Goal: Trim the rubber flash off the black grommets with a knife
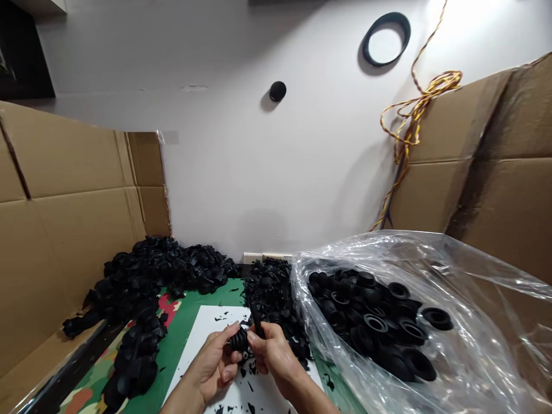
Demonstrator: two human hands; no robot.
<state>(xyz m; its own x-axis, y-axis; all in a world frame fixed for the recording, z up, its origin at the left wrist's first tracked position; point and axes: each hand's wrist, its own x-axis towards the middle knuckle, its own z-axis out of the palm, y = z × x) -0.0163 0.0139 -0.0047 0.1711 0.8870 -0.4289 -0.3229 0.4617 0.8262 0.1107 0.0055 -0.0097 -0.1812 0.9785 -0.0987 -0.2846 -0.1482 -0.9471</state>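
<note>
A small black ribbed rubber boot point(238, 339) is pinched between the fingers and thumb of my left hand point(217, 359), above a white board point(185, 368). My right hand point(275, 353) is closed around a slim, long black piece point(257, 319) that points up and away; whether it is a tool or a rubber piece I cannot tell. The fingertips of both hands meet close to the boot, and the right hand hides part of it. Small black rubber scraps point(251, 386) lie scattered over the board below.
A clear plastic bag point(474, 345) on the right holds many ribbed rubber boots point(375, 322). Black rubber pieces point(164, 264) are heaped at the left, and trimmings point(271, 282) pile up behind the board. Cardboard walls point(77, 167) flank the green surface point(185, 333).
</note>
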